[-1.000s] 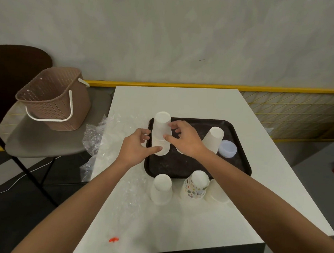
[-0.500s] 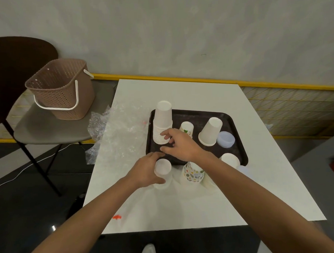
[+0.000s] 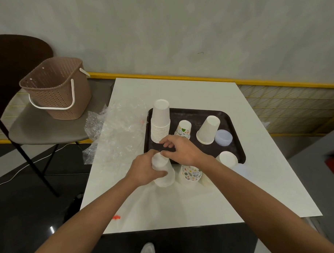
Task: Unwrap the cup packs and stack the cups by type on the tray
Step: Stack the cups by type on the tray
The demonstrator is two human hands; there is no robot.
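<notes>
Entry: held white stack [image 3: 165, 176]; plain matte white cups, nested, tapering to a flat base; stands on the white table [image 3: 180, 91] just in front of the near rim of the dark tray [image 3: 199, 113]; mouth down, base up, long axis close to vertical. Left hand [image 3: 145, 170] wrapped round its side, fingers and thumb curled on it; right hand [image 3: 184, 148] over its top, fingers bent, tips at the base end; whether they pinch anything cannot be told.

On the tray, four groups: one tall white stack [image 3: 160, 122] at the left edge, many rims showing; one patterned cup [image 3: 184, 127] just beside it; one wide white stack [image 3: 208, 129] of a few cups; one pale bluish translucent piece [image 3: 223, 137] touching that stack on its right. One further white cup [image 3: 228, 159] at the tray's near right corner; on or off the rim unclear.

On the table besides: one patterned stack [image 3: 190, 174] just right of the held one; one cream cup [image 3: 207, 181], partly hidden by the right forearm. Every cup inverted, axis upright.

Crumpled clear plastic wrap [image 3: 121, 131] on the table's left side, overhanging the edge; one red scrap [image 3: 116, 217] near the front edge; one brown basket [image 3: 57, 90] with a white handle on one chair [image 3: 45, 130] left of the table.
</notes>
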